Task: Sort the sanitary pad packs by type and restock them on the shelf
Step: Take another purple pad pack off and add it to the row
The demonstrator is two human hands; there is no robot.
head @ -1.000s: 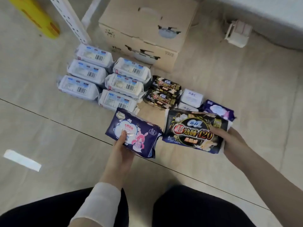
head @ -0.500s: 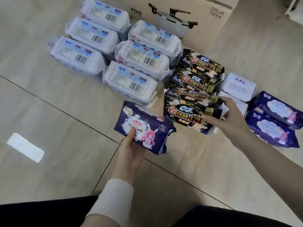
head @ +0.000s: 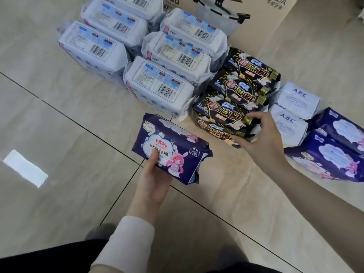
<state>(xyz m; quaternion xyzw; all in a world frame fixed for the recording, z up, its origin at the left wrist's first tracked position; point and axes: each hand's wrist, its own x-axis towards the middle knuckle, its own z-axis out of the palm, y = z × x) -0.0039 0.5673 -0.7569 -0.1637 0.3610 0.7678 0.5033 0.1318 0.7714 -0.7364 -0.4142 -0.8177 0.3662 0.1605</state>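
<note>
My left hand (head: 152, 178) grips a purple pad pack with a pink rabbit girl (head: 173, 150), held above the floor tiles. My right hand (head: 262, 138) grips the nearest black "420" pack (head: 218, 131), which lies at the front of a row of several black packs (head: 246, 79). Several large white packs with barcodes (head: 157, 83) lie in two rows to the left. Two small white ABC packs (head: 297, 99) sit to the right of the black row. Two more purple packs (head: 331, 158) lie at the far right.
A cardboard box printed with a pot (head: 262, 20) stands behind the packs. The floor is beige tile with dark grout lines, and a bright light patch (head: 25, 168) shows at the left. My dark-clothed knees fill the bottom edge.
My right hand has brought the black pack down onto the front of the black row. The camera has moved closer. My left hand still holds the purple pack.
</note>
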